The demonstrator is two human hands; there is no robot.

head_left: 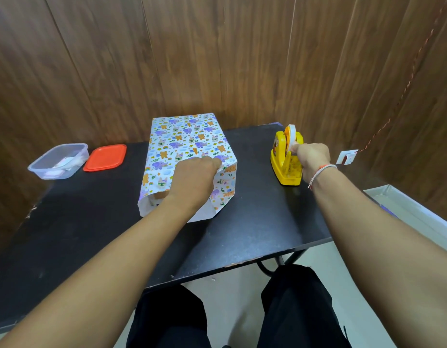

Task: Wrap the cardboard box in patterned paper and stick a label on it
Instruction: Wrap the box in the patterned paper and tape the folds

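Note:
Patterned paper (182,139) with cartoon animals is folded over the cardboard box, which shows only as a brown patch (159,195) in the open near end. My left hand (196,172) presses down on the paper's top near its right edge, fingers curled on the fold. My right hand (311,156) reaches to the yellow tape dispenser (284,162) at the table's right and pinches the end of the tape (294,146) coming off its white roll. No label can be made out.
A clear plastic container (57,160) with small items inside stands at the far left, with its red lid (105,156) lying beside it. The black table's (255,222) front edge runs close to my knees. A wood-panelled wall stands behind.

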